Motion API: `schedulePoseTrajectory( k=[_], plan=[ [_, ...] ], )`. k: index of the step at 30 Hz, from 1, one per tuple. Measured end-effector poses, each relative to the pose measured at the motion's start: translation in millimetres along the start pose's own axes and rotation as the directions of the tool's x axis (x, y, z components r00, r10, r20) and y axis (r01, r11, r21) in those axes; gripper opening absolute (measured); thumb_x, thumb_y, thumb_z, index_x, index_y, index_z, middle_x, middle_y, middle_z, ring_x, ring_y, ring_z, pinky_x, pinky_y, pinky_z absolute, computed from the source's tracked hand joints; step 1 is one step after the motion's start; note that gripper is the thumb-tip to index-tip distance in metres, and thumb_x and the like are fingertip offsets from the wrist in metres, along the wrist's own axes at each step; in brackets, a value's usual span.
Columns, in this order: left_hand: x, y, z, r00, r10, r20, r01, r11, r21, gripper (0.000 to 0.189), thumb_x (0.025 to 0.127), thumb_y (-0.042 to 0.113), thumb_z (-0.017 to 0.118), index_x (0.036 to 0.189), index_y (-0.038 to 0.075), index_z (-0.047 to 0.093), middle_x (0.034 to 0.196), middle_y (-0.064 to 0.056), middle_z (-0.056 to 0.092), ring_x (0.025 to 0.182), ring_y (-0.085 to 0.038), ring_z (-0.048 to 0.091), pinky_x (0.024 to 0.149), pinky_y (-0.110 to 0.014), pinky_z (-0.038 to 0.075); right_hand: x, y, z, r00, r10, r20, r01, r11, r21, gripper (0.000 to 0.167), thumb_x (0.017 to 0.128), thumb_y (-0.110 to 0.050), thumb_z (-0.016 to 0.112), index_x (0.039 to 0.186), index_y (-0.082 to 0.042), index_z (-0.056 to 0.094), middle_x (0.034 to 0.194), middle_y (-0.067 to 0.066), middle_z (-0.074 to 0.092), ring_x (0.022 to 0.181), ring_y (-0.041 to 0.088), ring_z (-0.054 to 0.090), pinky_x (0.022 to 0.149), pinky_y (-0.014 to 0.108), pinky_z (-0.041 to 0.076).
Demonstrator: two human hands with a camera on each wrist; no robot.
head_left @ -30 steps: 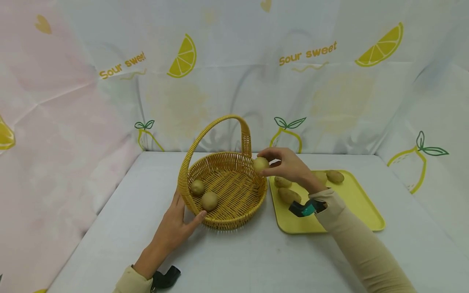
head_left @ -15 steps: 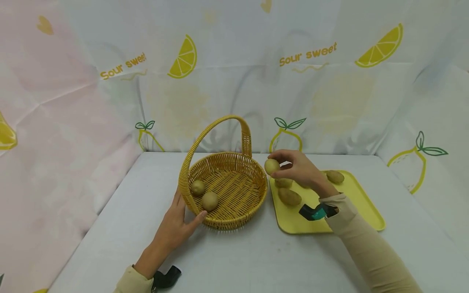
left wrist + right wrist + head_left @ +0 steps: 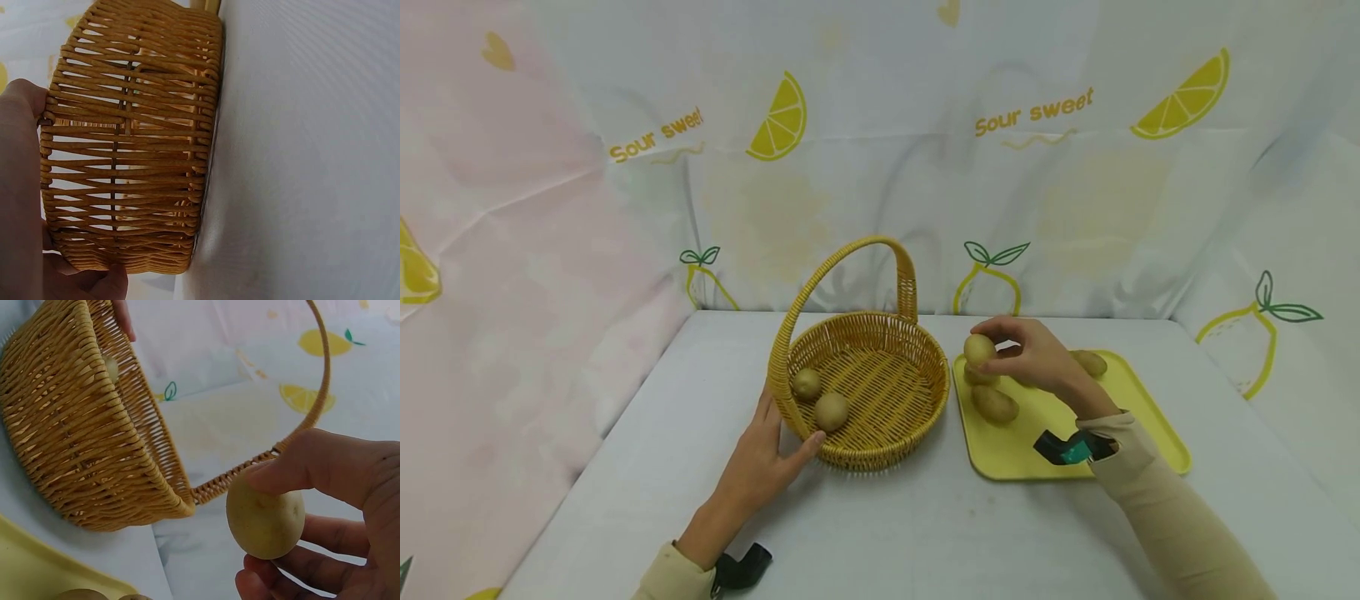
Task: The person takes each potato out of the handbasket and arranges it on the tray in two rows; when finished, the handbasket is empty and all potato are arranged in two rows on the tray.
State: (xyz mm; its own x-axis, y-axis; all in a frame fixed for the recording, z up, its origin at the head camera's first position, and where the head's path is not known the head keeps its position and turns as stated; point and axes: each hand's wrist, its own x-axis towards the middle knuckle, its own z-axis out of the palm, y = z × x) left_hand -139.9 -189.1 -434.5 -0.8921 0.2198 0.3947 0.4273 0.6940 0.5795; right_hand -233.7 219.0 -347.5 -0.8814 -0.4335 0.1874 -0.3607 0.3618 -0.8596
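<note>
A round wicker basket (image 3: 880,454) with a tall arched handle stands on the table. My left hand (image 3: 756,462) grips its near left side, thumb over the rim; in the left wrist view the fingers (image 3: 112,284) curl along the woven wall. Inside the basket lie two potatoes, one near the wall (image 3: 807,384) and a rounder one (image 3: 831,412) in front. With thumb and fingers my right hand (image 3: 1037,358) pinches another potato (image 3: 265,512), held over the left back corner of the yellow tray (image 3: 1060,454). Part of the tray is hidden under that hand.
On the tray lie several more potatoes, among them one at the left (image 3: 995,404) and one at the back (image 3: 1088,362). A printed lemon cloth (image 3: 880,167) hangs behind the white table (image 3: 887,533).
My right hand has moved right and slightly nearer with its potato, from the basket's right rim to over the tray. The left hand and basket stay put.
</note>
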Motion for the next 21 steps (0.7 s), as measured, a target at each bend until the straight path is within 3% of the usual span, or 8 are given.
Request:
schedulePoseTrajectory(
  k=[13, 21],
  plan=[
    [0.0, -0.7, 0.6, 1.000, 0.013, -0.001, -0.013, 1.000, -0.001, 0.099, 0.097, 0.041, 0.074, 0.169, 0.023, 0.009, 0.173, -0.007, 0.007, 0.154, -0.035, 0.019, 0.113, -0.058, 0.035, -25.6, 8.5, -13.9, 0.999, 0.041, -0.019, -0.041, 0.999, 0.017, 0.049, 0.086, 0.001, 0.080, 0.132, 0.009, 0.064, 0.119, 0.021, 0.065, 0.105, 0.025, 0.063, 0.083, 0.029, 0.056],
    [-0.2, -1.1, 0.4, 1.000, 0.008, -0.003, -0.008, 1.000, -0.001, 0.098, 0.097, 0.042, 0.074, 0.169, 0.018, 0.012, 0.173, -0.007, 0.007, 0.154, -0.035, 0.019, 0.113, -0.059, 0.035, -39.2, 15.3, -20.1, 0.998, 0.055, -0.043, -0.056, 0.998, -0.032, 0.050, 0.086, -0.001, 0.082, 0.132, 0.009, 0.064, 0.120, 0.019, 0.066, 0.106, 0.023, 0.061, 0.086, 0.028, 0.056]
  ],
)
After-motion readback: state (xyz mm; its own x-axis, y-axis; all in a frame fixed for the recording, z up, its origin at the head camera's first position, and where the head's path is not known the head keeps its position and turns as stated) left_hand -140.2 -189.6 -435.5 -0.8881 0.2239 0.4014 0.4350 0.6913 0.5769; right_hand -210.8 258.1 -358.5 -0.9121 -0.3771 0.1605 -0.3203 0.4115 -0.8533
